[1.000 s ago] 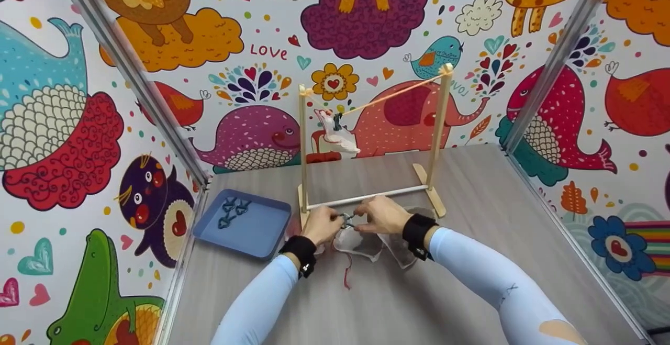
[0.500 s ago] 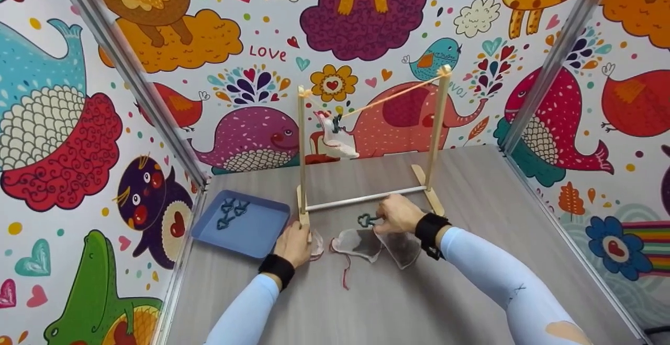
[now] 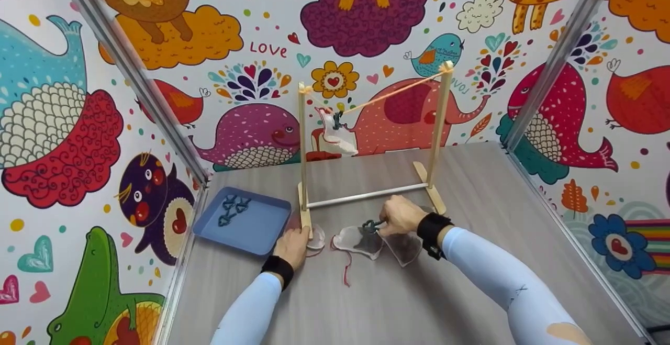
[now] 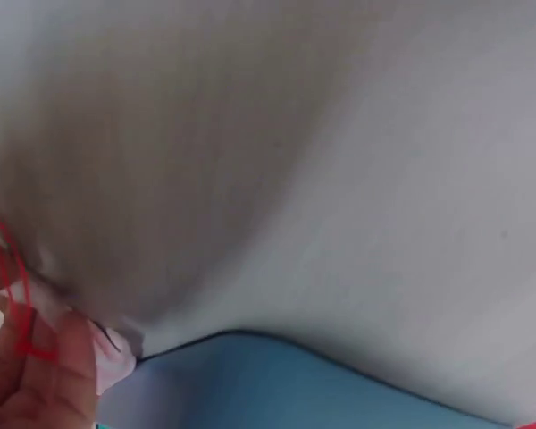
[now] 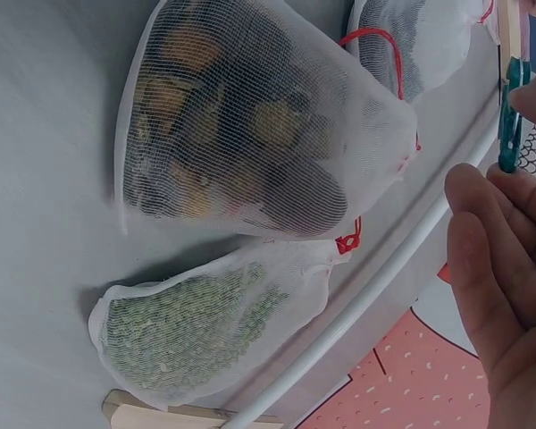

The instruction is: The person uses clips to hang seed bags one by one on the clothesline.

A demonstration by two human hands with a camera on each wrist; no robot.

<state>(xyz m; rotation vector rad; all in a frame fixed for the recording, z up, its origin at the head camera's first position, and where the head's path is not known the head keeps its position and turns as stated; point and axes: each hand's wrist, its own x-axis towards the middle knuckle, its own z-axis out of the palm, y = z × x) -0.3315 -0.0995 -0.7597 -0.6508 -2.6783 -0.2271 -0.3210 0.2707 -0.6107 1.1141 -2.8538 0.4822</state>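
My right hand (image 3: 402,215) pinches a dark teal clip (image 3: 371,225) between thumb and finger, above the mesh bags. In the right wrist view the clip (image 5: 511,116) is seen edge-on. My left hand (image 3: 293,246) is at the rack's left foot, beside a small white mesh bag (image 3: 316,237). In the left wrist view its curled fingers grip pinkish-white cloth (image 4: 114,357), with a red drawstring (image 4: 22,308) across them. Two mesh bags lie between my hands: one with dark contents (image 3: 358,241), another with brown and orange pieces (image 5: 223,116).
A wooden rack (image 3: 438,130) with an orange line (image 3: 392,92) stands behind; a white bag (image 3: 340,138) hangs there from a dark clip. Left is a blue tray (image 3: 261,235) with several clips (image 3: 230,211). A bag of green grains (image 5: 205,322) lies near the rack's white bar (image 5: 339,331).
My left hand has left the clip and moved left to the small bag by the rack's foot. My right hand has carried the clip a little right, then lower over the bags.
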